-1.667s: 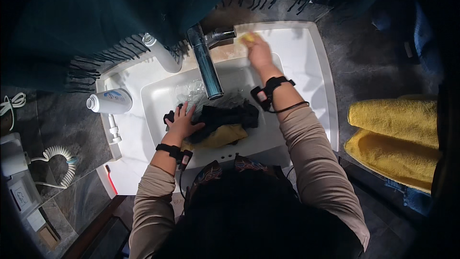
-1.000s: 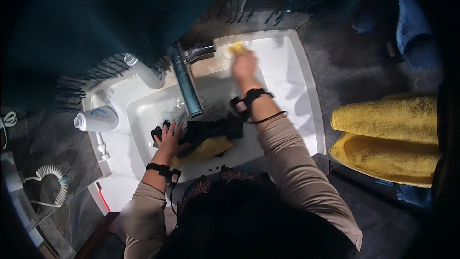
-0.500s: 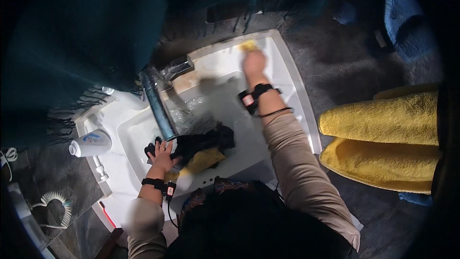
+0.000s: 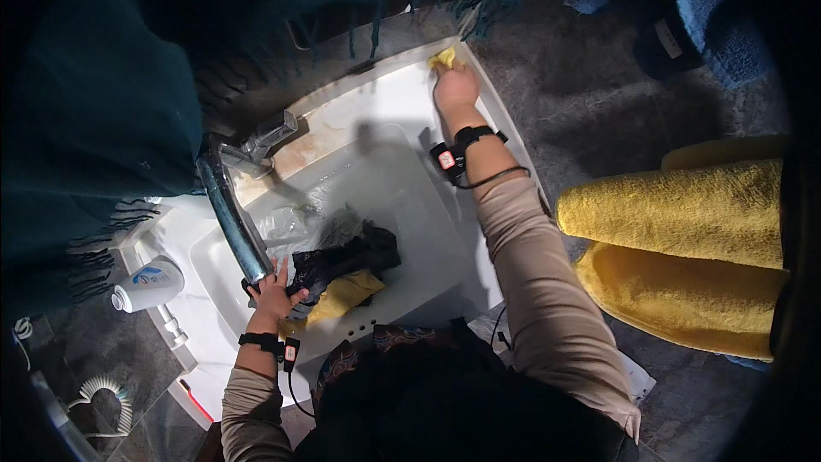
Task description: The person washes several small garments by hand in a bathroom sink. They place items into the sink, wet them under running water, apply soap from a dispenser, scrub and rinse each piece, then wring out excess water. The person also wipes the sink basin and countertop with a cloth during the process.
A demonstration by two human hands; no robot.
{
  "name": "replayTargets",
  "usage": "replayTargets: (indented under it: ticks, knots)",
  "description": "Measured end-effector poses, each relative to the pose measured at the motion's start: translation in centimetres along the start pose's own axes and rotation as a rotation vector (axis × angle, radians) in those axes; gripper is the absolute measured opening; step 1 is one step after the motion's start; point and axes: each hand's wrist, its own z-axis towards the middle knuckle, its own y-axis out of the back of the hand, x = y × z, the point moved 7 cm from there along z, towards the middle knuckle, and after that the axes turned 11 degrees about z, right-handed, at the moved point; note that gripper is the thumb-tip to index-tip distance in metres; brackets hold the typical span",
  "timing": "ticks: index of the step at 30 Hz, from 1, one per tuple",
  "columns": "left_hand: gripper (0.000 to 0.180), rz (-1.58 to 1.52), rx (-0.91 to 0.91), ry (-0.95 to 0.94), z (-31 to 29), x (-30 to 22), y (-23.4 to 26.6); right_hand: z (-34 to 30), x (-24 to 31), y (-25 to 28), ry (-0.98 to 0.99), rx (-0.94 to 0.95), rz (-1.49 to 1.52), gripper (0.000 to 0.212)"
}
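- Cloth [image 4: 442, 58], small, yellow and crumpled, at the far right corner of the smooth white countertop [image 4: 389, 96].
- Right hand [image 4: 457, 90]: fingers curled closed around that bunched cloth, its soft folds poking out past the knuckles.
- Left hand [image 4: 272, 298]: fingers spread wide, lying at the left end of the limp dark fabric [image 4: 352, 255]; whether they pinch any of it I cannot tell.
- Yellow fabric [image 4: 344, 295], flat and wet-looking, lies along the dark fabric's near side within the rounded, rectangular white basin [image 4: 428, 235].
- Faucet [image 4: 229, 216], glossy metal, its long spout ending just above the left fingertips.
- Bottle [image 4: 152, 284], smooth white plastic, left of the basin.
- Towel [image 4: 676, 210], thick yellow terry, hanging folded at the right.
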Motion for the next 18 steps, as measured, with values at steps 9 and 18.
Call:
replayTargets:
  ticks: [9,18]
  knots:
    - [0.101,0.034,-0.025,-0.024,0.2,0.0,0.1,0.6,2.1,-1.4,0.026,0.195,0.027,0.024]
    - [0.102,-0.016,-0.014,-0.036,-0.1,-0.1,0.6,2.2,0.2,-0.7,-0.003,0.126,-0.102,0.025]
